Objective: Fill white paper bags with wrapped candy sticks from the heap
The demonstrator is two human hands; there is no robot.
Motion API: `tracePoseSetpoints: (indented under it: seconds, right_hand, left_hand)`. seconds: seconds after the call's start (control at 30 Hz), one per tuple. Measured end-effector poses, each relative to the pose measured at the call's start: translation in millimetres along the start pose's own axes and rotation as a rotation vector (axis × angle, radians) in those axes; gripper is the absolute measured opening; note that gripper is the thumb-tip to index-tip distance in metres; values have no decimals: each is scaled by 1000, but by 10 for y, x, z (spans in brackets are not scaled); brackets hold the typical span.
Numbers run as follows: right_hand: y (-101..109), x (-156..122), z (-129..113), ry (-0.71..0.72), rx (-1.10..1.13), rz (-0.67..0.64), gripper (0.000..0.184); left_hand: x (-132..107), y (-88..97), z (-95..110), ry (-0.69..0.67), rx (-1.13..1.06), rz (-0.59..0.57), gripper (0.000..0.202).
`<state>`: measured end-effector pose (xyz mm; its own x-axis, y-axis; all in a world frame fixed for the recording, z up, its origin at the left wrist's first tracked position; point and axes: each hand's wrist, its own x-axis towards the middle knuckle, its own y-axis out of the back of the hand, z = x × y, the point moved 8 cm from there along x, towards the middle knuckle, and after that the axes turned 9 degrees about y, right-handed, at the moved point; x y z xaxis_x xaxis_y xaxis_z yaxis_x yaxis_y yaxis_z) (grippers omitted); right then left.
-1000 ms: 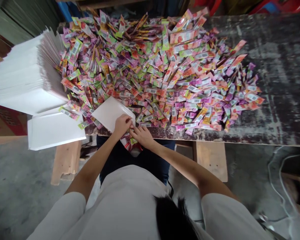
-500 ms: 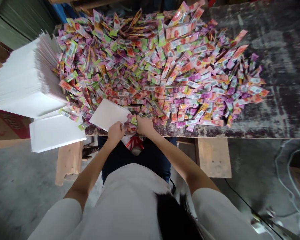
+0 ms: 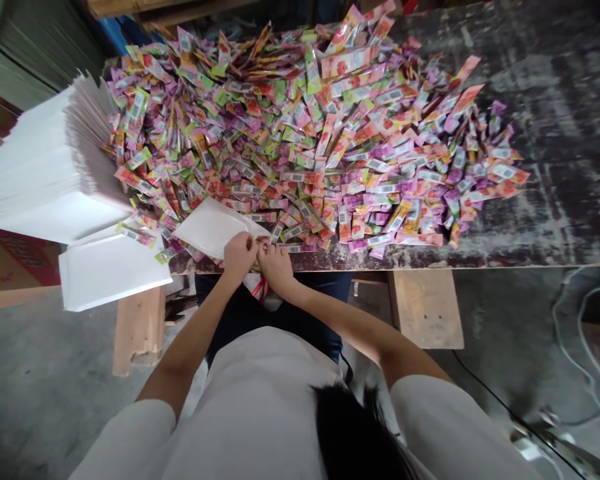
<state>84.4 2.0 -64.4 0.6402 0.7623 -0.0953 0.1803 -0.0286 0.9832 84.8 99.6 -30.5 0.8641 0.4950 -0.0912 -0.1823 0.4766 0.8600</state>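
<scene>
My left hand [image 3: 239, 255] is closed on the near edge of a white envelope [image 3: 207, 227] that lies tilted at the table's front edge. My right hand [image 3: 276, 265] is right beside it, fingers pinched at the envelope's mouth on a few coloured sachets I can barely make out. A big heap of coloured sachets [image 3: 310, 133] in pink, purple, green and orange spreads over the table behind both hands.
A tall stack of white envelopes [image 3: 50, 167] stands at the left, with more white envelopes [image 3: 113, 270] lower beside it. The dark worn table [image 3: 555, 133] rests on wooden legs [image 3: 425, 307]. Cables [image 3: 570, 320] lie on the floor at the right.
My right hand drew back from the heap's edge to the envelope's mouth, meeting my left hand. The view shifted slightly.
</scene>
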Motion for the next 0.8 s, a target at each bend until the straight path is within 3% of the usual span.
tracePoseSetpoints:
  seconds: [0.1,0.17,0.27,0.37,0.43,0.5,0.57,0.67,0.8]
  right_hand:
    - [-9,117,157,-35,91,-93,31]
    - [5,176,261,-62,140,-136,26]
    - [49,189,391,-125,220,-142,33]
    - [55,126,482,-226,357,-160,43]
    - [86,95,488,-251,436,-141,42]
    - [114,73,483,-274,502,-125,43]
    - [124,49,501,-333,569,-114,43]
    - [134,38,535,-423,764,-34,38]
    - [91,30,531,-558,1316,145,29]
  left_hand:
    - [-170,-27,267,-206,127,-44,11]
    - [-309,-41,292,-250,159,-73,13]
    - [-504,9,129,-189,80,27,10]
    - [-666,61,-142,-37,-94,243,45]
    - [-690,-21,-260,46,-244,245,57]
    - [-627,-127,-283,82,-375,140,49]
    - [-532,-121,-271,95,-405,84,34]
    - [-454,56,-274,94,-282,147,16]
    - [-621,127,-241,27,-237,160,10]
